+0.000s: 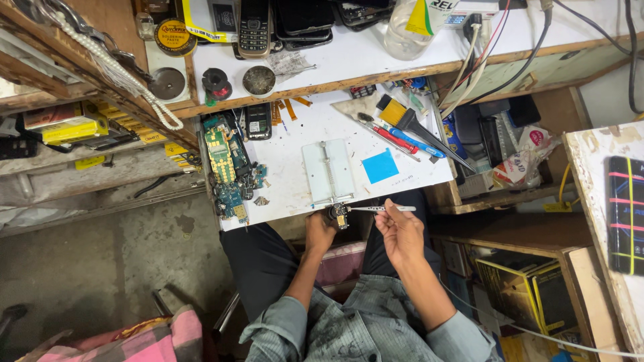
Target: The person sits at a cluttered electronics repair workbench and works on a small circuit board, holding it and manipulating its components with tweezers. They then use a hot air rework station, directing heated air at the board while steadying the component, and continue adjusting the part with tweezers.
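My left hand (319, 230) is closed on a small dark part (339, 214) at the near edge of the white worktop (295, 167). My right hand (397, 231) grips metal tweezers (379, 208), which lie level with their tip pointing left at that small part. Just beyond both hands a white board-holder jig (327, 171) with a metal rail lies flat on the worktop. A blue square pad (380, 165) sits to the right of the jig.
Green and blue circuit boards (228, 171) are piled at the worktop's left. A brush (402, 121), screwdrivers (396, 139) and a small phone (257, 121) lie at the back. An upper shelf (349, 60) holds phones, a clear bottle and tins. Cables hang right; boxes sit below.
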`<state>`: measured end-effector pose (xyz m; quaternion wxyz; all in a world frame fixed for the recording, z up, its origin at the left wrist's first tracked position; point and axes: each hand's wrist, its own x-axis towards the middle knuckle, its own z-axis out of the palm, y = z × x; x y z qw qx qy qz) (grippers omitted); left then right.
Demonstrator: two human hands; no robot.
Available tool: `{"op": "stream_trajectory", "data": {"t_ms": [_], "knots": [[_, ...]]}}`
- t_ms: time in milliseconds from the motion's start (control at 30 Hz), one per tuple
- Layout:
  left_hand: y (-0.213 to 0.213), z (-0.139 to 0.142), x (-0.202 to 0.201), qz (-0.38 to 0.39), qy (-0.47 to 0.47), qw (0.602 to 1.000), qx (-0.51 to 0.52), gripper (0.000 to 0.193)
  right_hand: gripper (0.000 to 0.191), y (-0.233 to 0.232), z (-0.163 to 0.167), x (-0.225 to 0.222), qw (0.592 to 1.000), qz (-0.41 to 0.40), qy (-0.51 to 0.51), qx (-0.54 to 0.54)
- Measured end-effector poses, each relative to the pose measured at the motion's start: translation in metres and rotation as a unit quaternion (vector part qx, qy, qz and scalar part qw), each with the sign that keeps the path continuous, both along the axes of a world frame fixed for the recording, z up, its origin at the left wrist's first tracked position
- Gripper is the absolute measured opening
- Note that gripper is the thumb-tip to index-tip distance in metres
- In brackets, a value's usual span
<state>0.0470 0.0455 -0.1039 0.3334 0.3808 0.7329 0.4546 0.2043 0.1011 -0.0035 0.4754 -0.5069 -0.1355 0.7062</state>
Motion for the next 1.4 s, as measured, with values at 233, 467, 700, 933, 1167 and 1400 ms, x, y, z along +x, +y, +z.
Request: {"op": "stream_trajectory", "data": {"t_ms": [233, 467, 700, 933, 1167, 1400], "knots": [[-0.001, 0.002, -0.001, -0.013, 0.004, 1.0, -0.009, 0.023, 0.012, -0.001, 0.0, 0.012, 0.999, -0.001, -0.02, 0.035], [-0.004, 0.008, 0.001, -0.011, -0.011, 0.998, 0.065, 0.034, 0.012, -0.005, -0.006, 0.021, 0.999, -0.004, -0.011, 0.035], [-0.004, 0.009, 0.004, -0.027, -0.014, 0.999, -0.011, 0.036, 0.01, -0.004, -0.007, 0.032, 0.999, -0.017, -0.018, 0.039], [-0.009, 0.005, 0.011, -0.109, 0.057, 0.992, -0.015, 0.029, 0.01, -0.002, -0.008, 0.044, 0.999, -0.031, -0.01, 0.038], [-0.014, 0.01, 0.013, -0.156, 0.061, 0.981, -0.101, 0.046, 0.011, -0.003, -0.008, 0.058, 0.999, -0.037, 0.006, 0.036], [-0.025, 0.018, 0.015, -0.143, 0.034, 0.989, 0.007, 0.053, 0.012, -0.001, -0.005, 0.064, 0.997, -0.031, -0.006, 0.065]]}}
